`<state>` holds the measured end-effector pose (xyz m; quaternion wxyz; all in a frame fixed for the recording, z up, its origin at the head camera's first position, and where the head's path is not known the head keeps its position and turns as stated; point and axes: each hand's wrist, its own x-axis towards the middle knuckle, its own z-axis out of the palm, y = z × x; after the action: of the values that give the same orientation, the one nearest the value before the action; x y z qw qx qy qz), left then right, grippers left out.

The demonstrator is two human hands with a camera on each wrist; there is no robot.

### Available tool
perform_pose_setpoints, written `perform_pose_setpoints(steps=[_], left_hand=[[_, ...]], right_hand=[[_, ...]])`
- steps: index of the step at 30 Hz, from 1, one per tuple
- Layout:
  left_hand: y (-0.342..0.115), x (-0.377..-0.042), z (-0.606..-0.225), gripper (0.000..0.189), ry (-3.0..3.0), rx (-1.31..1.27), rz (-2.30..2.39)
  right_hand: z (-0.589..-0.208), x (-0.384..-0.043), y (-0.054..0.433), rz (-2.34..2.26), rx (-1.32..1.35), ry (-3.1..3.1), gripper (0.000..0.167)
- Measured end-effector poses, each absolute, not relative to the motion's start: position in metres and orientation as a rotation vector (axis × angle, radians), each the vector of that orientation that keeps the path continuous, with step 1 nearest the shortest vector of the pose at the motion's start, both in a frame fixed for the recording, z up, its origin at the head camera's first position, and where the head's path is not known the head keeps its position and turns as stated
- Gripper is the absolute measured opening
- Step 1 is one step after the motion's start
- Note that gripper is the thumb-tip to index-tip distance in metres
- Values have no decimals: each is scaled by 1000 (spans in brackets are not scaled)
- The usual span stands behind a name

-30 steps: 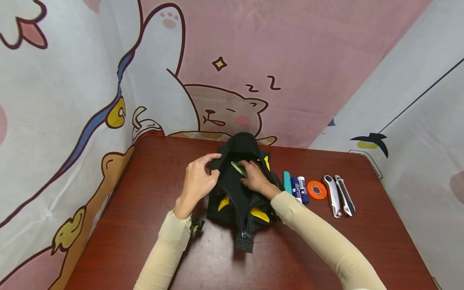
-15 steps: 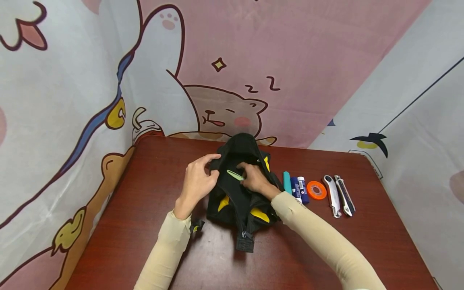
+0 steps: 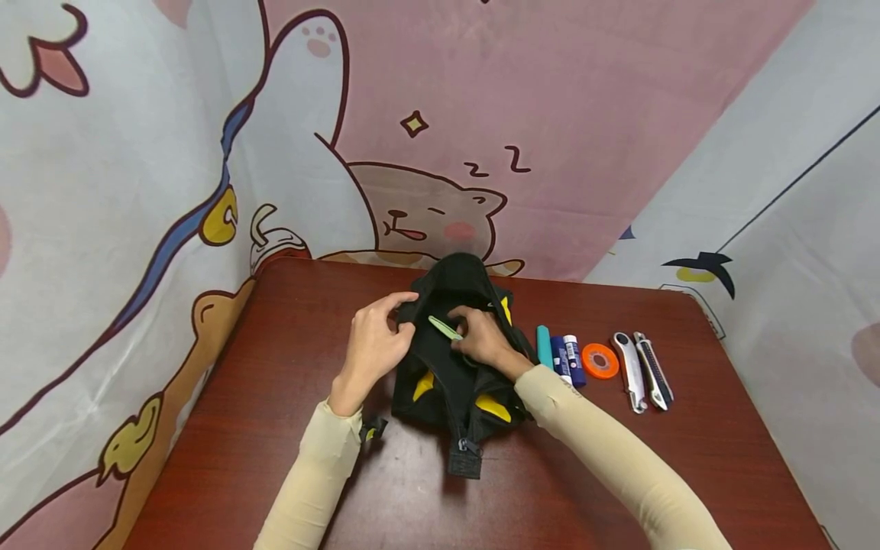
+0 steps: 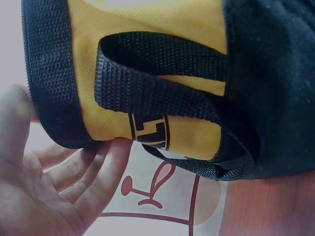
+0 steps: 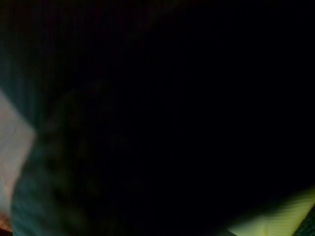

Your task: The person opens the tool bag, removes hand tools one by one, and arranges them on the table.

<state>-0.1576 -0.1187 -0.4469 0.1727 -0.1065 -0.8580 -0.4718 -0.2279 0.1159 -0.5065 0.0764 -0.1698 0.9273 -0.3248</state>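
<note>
A black-and-yellow fabric bag [image 3: 440, 367] sits at the middle of the table, its zipped mouth spread wide. My left hand [image 3: 374, 340] holds the bag's left side by the rim. In the left wrist view, the fingers [image 4: 110, 167] of that hand lie against the yellow side panel, below a black webbing loop [image 4: 147, 93]. Reaching into the mouth, my right hand [image 3: 481, 336] pinches a slim pale-green object [image 3: 444, 328] whose kind is unclear. Its far end points up-left inside the bag. The right wrist view is mostly dark.
Right of the bag lie a teal stick-shaped item [image 3: 544, 346], two blue-and-white tubes [image 3: 574, 360], an orange tape roll [image 3: 600, 360] and two utility knives [image 3: 653, 370]. A zip end [image 3: 464, 458] hangs toward the front. A patterned cloth [image 3: 426, 214] stands behind the table [image 3: 289, 367].
The pale-green object has swung in my right fingers, its free end shifting left and lower, then slightly up. My left hand and the bag have stayed nearly still.
</note>
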Motion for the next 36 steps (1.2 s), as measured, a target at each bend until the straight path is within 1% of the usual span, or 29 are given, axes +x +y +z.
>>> perform_pose_setpoints(steps=[20, 26, 31, 36], left_hand=[[-118, -157, -447, 45, -2450, -302, -1348], [-118, -156, -447, 45, -2452, -304, -1359], [-118, -156, -447, 44, -2451, -306, -1357], [-117, -157, -447, 44, -2448, -303, -1349]], right_hand=[[-484, -210, 115, -1333, -517, 2827, 37], [-479, -204, 113, -1394, -483, 2858, 34], [-469, -194, 109, -1428, -400, 2922, 32], [-460, -187, 109, -1549, -361, 2935, 32]])
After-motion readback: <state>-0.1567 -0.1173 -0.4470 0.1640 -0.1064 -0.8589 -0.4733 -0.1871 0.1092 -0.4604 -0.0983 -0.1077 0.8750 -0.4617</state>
